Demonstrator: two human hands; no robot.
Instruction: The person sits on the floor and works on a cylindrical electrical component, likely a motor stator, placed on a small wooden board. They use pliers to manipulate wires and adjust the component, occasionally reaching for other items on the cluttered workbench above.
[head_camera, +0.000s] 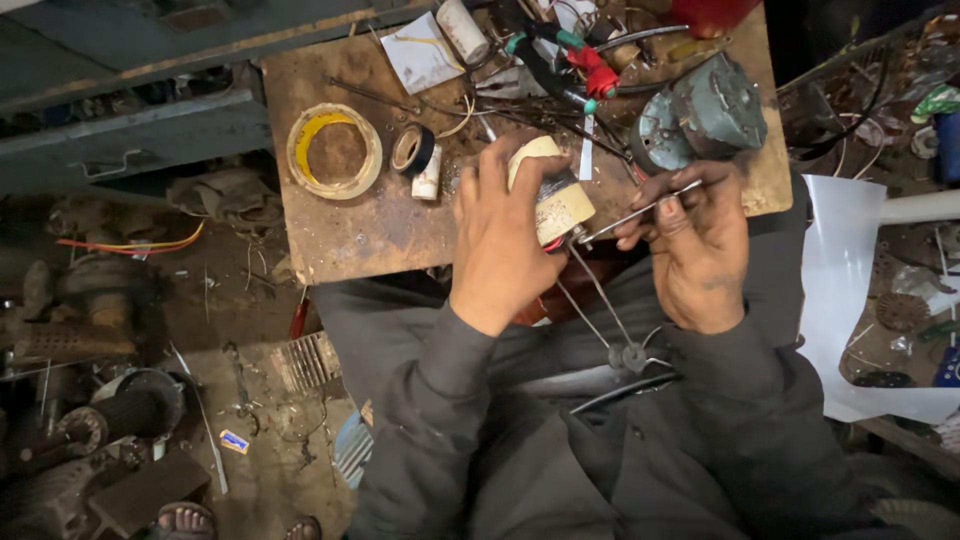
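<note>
The left hand (495, 235) is wrapped around a cream cylindrical capacitor (553, 190) over the near edge of the rusty brown bench (350, 235). The right hand (695, 245) pinches thin metal tweezers (640, 212) whose tip meets the capacitor's base. A grey-green round motor (700, 120) sits at the bench's right edge.

Cream cylinder (555, 195); yellow tape ring (333, 150); grey-green motor (705, 115).

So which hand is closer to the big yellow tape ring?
Left. The left hand grips a cream cylinder, right of the yellow tape ring; the right hand, holding a thin metal tool, is farther right.
</note>
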